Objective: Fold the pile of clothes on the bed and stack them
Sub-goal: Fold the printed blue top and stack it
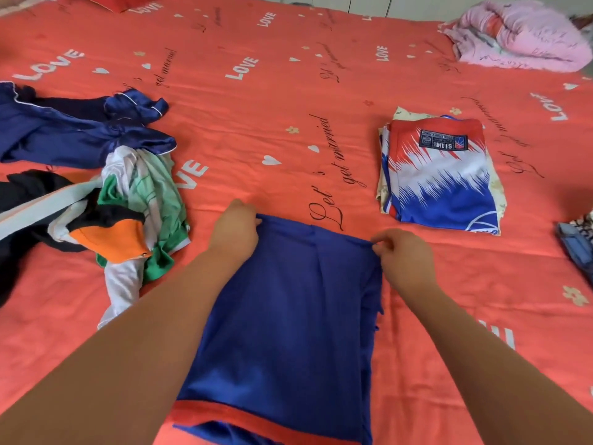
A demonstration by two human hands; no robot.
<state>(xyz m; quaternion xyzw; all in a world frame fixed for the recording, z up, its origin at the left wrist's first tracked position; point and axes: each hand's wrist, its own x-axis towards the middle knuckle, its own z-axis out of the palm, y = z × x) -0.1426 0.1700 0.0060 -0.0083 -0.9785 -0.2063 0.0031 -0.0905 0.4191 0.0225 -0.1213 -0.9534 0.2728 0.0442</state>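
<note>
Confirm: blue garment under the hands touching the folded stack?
Apart. Head view shows a strip of red sheet between the blue garment and the folded stack.

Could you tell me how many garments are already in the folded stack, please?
2 visible: the red, white and blue jersey on top, and a cream floral piece under it, only its edges showing. Others may be hidden between.

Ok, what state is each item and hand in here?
Blue fabric garment with red band: laid flat on bed, folded over.
Left hand: grips its far left corner.
Right hand: pinches its far right corner.
Red, white and blue jersey: folded, topping the stack.
Mixed-colour clothes pile: crumpled, unfolded.
Pink quilt: bundled up.
</note>
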